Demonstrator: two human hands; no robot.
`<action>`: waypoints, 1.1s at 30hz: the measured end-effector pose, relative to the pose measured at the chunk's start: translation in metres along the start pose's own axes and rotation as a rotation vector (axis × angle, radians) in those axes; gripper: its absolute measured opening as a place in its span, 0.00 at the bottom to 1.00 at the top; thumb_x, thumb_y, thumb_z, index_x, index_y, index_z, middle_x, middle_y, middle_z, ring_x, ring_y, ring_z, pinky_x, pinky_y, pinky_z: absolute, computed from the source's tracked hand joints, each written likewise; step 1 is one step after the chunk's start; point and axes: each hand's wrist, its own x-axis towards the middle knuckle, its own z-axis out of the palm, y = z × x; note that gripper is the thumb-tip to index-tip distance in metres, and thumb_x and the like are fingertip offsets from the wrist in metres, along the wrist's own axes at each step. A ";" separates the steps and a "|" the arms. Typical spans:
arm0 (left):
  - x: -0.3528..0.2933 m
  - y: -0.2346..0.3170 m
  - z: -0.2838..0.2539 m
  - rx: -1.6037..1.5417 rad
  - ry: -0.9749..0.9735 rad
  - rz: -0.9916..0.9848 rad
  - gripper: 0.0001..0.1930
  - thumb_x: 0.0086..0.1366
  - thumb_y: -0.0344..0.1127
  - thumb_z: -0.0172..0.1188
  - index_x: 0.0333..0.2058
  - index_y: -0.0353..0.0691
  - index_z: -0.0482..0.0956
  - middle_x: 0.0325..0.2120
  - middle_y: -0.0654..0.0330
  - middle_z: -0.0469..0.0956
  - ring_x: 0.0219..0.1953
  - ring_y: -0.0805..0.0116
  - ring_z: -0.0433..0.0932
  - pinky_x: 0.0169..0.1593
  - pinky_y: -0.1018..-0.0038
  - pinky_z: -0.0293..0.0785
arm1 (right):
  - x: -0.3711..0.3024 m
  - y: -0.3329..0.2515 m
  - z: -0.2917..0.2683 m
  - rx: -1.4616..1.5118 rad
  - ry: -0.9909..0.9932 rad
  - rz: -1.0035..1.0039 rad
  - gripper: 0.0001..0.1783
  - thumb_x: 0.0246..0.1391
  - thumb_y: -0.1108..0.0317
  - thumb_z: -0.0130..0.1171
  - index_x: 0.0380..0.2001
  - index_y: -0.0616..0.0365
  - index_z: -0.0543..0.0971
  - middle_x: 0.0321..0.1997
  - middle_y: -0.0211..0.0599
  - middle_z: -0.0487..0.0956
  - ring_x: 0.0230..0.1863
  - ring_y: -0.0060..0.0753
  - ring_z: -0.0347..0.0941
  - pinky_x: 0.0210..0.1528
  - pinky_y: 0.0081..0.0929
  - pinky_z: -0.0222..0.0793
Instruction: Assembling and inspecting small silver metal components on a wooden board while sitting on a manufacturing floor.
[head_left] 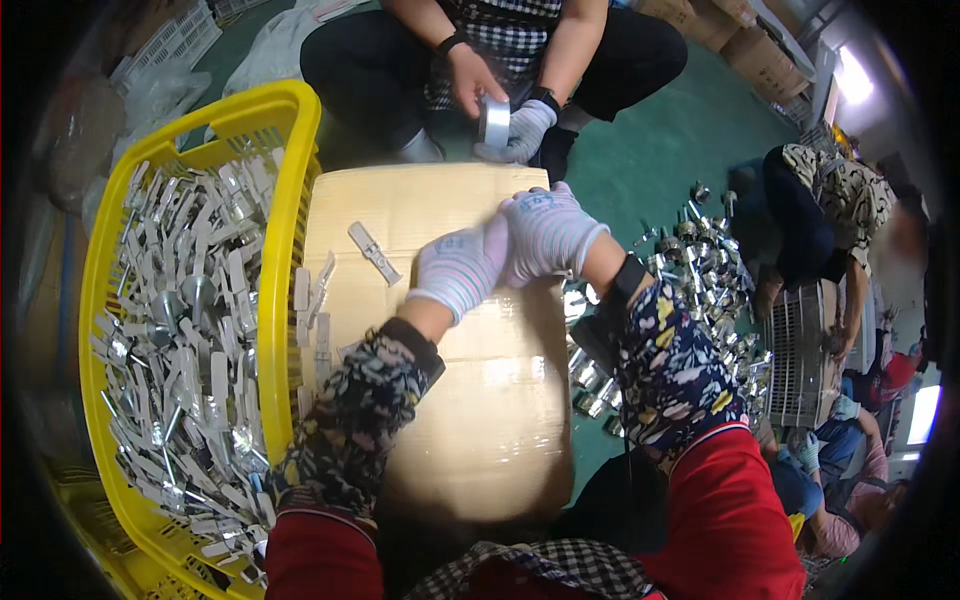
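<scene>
My left hand [460, 264] and my right hand [548, 234], both in pale striped knit gloves, meet over the far half of a cardboard-topped surface [470, 400]. Their fingers curl inward, and whatever lies between them is hidden by the gloves. To the left of my left hand, a flat light-grey metal lever piece [374, 254] rests on the cardboard. A few similar pieces [322, 290] lie along its left edge, beside the yellow basket [300, 170].
Grey and silver metal parts [190, 350] fill the basket. Silver cylindrical parts [700, 260] are heaped on the green floor [660, 130] at right. Across from me, a co-worker holds a shiny metal ring [494, 122]. Others work by a grey crate [800, 340].
</scene>
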 end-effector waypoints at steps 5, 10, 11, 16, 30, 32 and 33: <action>0.057 -0.010 -0.021 -0.080 -0.178 -0.089 0.31 0.63 0.54 0.24 0.43 0.34 0.70 0.39 0.42 0.73 0.45 0.46 0.71 0.52 0.62 0.62 | 0.014 0.002 -0.006 -0.196 0.275 0.016 0.43 0.27 0.52 0.67 0.48 0.65 0.66 0.51 0.47 0.68 0.57 0.47 0.60 0.59 0.60 0.43; 0.059 -0.009 -0.017 -0.072 -0.063 -0.149 0.34 0.62 0.55 0.22 0.43 0.35 0.72 0.43 0.46 0.72 0.48 0.49 0.69 0.54 0.63 0.59 | 0.024 0.003 -0.025 -0.084 0.072 0.045 0.36 0.31 0.54 0.64 0.45 0.64 0.69 0.46 0.47 0.73 0.54 0.44 0.65 0.58 0.61 0.43; 0.046 -0.001 -0.011 -0.018 0.029 -0.027 0.33 0.63 0.54 0.22 0.43 0.36 0.73 0.42 0.46 0.73 0.47 0.50 0.71 0.54 0.63 0.60 | 0.021 0.011 -0.023 -0.068 0.036 0.032 0.34 0.31 0.54 0.64 0.43 0.62 0.71 0.45 0.47 0.74 0.52 0.42 0.67 0.58 0.62 0.44; -0.001 -0.012 0.017 0.077 -0.036 -0.141 0.31 0.64 0.50 0.22 0.40 0.37 0.74 0.40 0.46 0.74 0.46 0.50 0.72 0.52 0.61 0.63 | -0.023 -0.024 -0.005 -0.047 -0.024 -0.011 0.33 0.33 0.49 0.61 0.45 0.53 0.73 0.46 0.39 0.75 0.49 0.39 0.71 0.57 0.61 0.44; -0.286 0.028 0.085 0.176 -0.148 0.003 0.19 0.61 0.45 0.36 0.42 0.39 0.66 0.31 0.49 0.77 0.37 0.51 0.76 0.42 0.57 0.68 | -0.251 -0.154 0.099 0.033 -0.072 -0.022 0.30 0.31 0.54 0.62 0.41 0.57 0.74 0.42 0.44 0.76 0.47 0.41 0.71 0.57 0.52 0.49; -0.305 0.032 0.096 0.265 -0.059 0.062 0.17 0.60 0.44 0.38 0.41 0.40 0.67 0.30 0.50 0.77 0.35 0.52 0.76 0.40 0.57 0.69 | -0.261 -0.153 0.107 0.080 -0.068 -0.006 0.30 0.28 0.53 0.63 0.39 0.57 0.75 0.42 0.44 0.76 0.47 0.42 0.71 0.57 0.50 0.51; -0.309 0.029 0.100 0.358 0.044 0.123 0.16 0.59 0.43 0.40 0.40 0.40 0.68 0.28 0.51 0.77 0.33 0.52 0.76 0.38 0.57 0.70 | -0.260 -0.150 0.108 0.121 -0.053 0.009 0.31 0.26 0.52 0.64 0.37 0.57 0.76 0.42 0.45 0.76 0.47 0.43 0.71 0.56 0.48 0.53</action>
